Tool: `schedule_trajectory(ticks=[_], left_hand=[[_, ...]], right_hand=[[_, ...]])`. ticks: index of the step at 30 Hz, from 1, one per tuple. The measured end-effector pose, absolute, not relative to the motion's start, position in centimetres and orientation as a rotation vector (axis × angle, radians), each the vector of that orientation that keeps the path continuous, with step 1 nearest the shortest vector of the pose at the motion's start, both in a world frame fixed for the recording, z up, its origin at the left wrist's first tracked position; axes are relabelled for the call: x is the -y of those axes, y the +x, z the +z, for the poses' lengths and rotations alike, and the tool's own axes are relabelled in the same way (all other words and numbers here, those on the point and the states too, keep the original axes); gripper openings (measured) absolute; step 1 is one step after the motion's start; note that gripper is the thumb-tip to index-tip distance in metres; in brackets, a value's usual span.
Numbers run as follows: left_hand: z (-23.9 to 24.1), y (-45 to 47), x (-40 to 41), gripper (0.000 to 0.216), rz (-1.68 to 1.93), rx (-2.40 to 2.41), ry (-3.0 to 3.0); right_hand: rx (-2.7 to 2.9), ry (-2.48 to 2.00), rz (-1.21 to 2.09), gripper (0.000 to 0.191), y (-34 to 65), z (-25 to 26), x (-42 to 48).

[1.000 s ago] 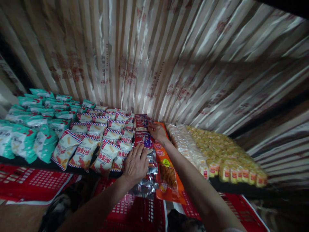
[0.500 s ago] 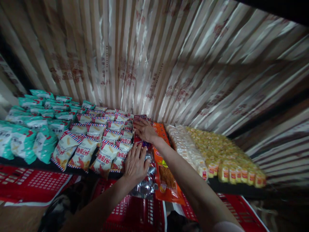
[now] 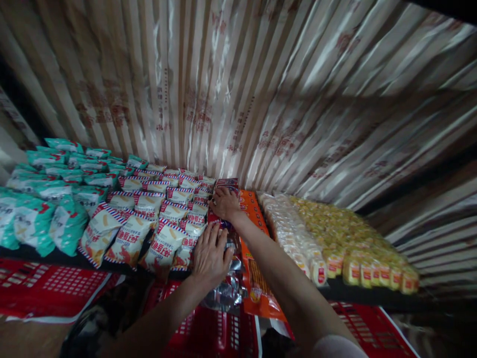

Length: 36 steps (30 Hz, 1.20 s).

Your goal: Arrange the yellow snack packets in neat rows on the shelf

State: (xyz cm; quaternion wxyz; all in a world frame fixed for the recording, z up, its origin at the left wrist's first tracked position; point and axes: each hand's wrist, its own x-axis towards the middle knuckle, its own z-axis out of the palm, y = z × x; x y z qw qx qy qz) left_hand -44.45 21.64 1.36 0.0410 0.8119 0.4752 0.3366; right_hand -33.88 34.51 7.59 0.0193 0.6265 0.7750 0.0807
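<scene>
My left hand [image 3: 211,254] lies flat, fingers pointing to the back, over the front of a narrow row of dark red and silver packets [image 3: 230,284]. Farther back, my right hand [image 3: 225,203] rests with fingers spread on a dark red packet [image 3: 227,184] of the same row. Left of my hands stand white snack bags [image 3: 164,244] with red lettering and striped edges. Close on the right lies a large orange snack packet [image 3: 257,268], partly covered by my right forearm.
Green snack bags [image 3: 33,221] fill the shelf's left end. Right of the orange packet lie white-wrapped cakes [image 3: 286,223] and yellow-wrapped ones [image 3: 346,238]. A striped plastic sheet [image 3: 208,89] hangs behind. Red baskets [image 3: 208,330] are below the black shelf edge [image 3: 343,288].
The dark red packet and my right hand have shifted slightly right, against the orange packet. My left hand has moved only a little.
</scene>
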Motion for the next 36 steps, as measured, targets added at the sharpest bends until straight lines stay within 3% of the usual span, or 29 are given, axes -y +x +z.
schedule_trajectory(ticks=[12, 36], left_hand=[[1.0, -44.4, -21.5, 0.051, 0.973, -1.416, 2.538], [1.2, -44.7, -21.4, 0.051, 0.892, -1.384, 2.616]], right_hand=[[-2.351, 2.139, -0.039, 0.052, -32.7, 6.1, -34.4], [-2.376, 2.142, -0.046, 0.052, -32.4, 5.2, -34.8]])
